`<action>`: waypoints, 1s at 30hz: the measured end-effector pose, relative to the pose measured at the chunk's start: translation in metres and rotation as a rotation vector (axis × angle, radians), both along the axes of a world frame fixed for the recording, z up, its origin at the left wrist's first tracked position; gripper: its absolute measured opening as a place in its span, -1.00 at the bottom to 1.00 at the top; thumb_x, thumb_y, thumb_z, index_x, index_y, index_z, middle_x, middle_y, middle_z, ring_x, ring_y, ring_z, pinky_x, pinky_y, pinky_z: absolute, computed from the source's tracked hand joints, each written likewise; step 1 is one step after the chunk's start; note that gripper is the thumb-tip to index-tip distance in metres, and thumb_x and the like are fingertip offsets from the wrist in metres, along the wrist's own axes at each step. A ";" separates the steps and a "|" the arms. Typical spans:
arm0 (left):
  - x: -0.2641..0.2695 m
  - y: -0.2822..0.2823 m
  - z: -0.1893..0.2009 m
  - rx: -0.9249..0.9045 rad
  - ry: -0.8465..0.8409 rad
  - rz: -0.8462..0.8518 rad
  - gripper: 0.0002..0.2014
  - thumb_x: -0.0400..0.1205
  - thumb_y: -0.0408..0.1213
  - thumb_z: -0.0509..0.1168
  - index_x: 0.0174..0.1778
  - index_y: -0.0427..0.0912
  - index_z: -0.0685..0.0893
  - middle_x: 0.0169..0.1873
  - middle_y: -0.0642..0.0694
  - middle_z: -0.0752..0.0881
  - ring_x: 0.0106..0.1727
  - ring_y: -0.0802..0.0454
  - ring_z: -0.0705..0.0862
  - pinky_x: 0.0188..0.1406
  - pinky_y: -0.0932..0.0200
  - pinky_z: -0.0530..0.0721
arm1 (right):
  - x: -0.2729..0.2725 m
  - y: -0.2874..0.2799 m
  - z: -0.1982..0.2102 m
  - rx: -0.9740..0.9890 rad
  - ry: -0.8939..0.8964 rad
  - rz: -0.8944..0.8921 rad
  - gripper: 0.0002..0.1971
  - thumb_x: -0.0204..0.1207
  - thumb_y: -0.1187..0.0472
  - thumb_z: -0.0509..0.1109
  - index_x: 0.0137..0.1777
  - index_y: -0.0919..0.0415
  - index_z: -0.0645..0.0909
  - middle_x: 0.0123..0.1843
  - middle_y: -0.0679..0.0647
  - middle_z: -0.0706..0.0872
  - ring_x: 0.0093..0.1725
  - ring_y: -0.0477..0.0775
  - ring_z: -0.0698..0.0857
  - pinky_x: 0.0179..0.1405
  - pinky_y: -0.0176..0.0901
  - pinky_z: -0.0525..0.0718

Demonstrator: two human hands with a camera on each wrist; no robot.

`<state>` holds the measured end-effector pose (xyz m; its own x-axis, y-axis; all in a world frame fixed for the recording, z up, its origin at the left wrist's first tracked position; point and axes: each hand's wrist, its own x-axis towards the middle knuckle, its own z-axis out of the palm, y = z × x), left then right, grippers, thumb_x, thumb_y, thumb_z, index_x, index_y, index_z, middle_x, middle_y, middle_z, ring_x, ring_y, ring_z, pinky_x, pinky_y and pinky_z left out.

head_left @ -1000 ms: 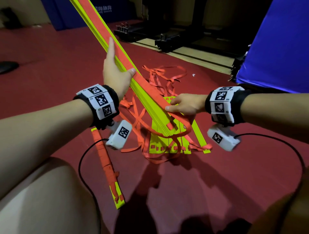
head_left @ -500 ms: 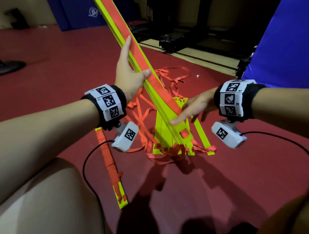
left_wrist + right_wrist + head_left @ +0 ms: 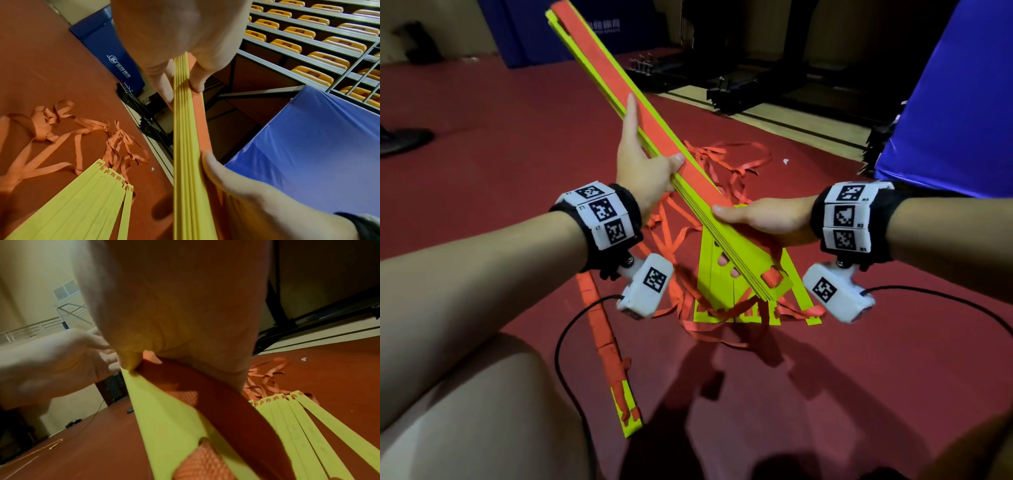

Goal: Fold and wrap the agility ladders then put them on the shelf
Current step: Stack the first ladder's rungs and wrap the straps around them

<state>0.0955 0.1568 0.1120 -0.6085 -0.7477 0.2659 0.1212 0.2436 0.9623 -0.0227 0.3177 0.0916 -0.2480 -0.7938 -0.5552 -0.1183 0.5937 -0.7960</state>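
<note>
Yellow-green plastic rungs, stacked flat into one long bundle (image 3: 664, 164) with an orange webbing strap lying along its top face, slant up and away from us above the red floor (image 3: 482, 137); from the left wrist view we see the bundle edge-on as several thin slats pressed together. Our left hand (image 3: 643, 168) grips the bundle partway along, thumb on the orange face, index finger stretched straight up its side and the other fingers curled underneath. Our right hand (image 3: 763, 219) holds it nearer the low end, thumb laid flat across the top; two fingertips show beneath through the slots, so those fingers are wrapped under it. At that low end a short orange loop pokes through a square cut-out in the top rung. Directly below the bundle, more loose rungs (image 3: 722, 294) lie fanned on the floor, each with notched ends, tangled with loose orange straps (image 3: 726, 161) that spread beyond the bundle's far side. To the left of the bundle, a second ladder already wrapped (image 3: 602, 342) in orange strap lies on the floor, its yellow end showing. To the right of the bundle stands a blue mat (image 3: 945, 102).
</note>
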 end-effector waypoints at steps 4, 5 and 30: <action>-0.003 -0.001 -0.002 0.006 -0.069 0.025 0.09 0.60 -0.43 0.50 0.82 0.31 -0.07 0.80 -0.06 0.18 0.16 -0.11 0.82 -0.33 0.11 0.79 | 0.000 0.000 -0.004 -0.045 0.146 0.088 -0.30 0.76 -0.24 0.14 0.22 0.51 0.66 -0.10 0.29 0.85 -0.23 0.29 0.84 -0.32 0.05 0.85; -0.004 0.001 -0.003 0.009 -0.095 0.038 0.10 0.59 -0.28 0.55 0.81 0.32 -0.10 0.81 -0.01 0.12 0.32 -0.08 0.73 -0.32 0.11 0.81 | 0.001 0.000 -0.007 -0.082 0.179 0.106 -0.36 0.78 -0.21 0.13 0.14 0.45 0.67 -0.16 0.26 0.84 -0.29 0.27 0.83 -0.39 0.00 0.84; -0.003 -0.019 -0.009 0.013 -0.332 0.303 -0.23 0.55 -0.47 0.52 0.59 0.26 0.47 0.36 -0.18 0.30 -0.15 -0.03 0.59 -0.42 0.05 0.81 | -0.020 0.005 -0.017 0.166 1.030 0.273 -0.41 0.68 -0.30 0.25 0.23 0.27 0.70 0.17 0.14 0.77 0.13 0.20 0.70 0.13 -0.03 0.66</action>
<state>0.0925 0.1377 0.1025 -0.4121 -0.9074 0.0827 -0.2700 0.2083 0.9401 -0.0426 0.3231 0.0743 -0.4835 -0.8270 -0.2867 -0.8299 0.5373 -0.1502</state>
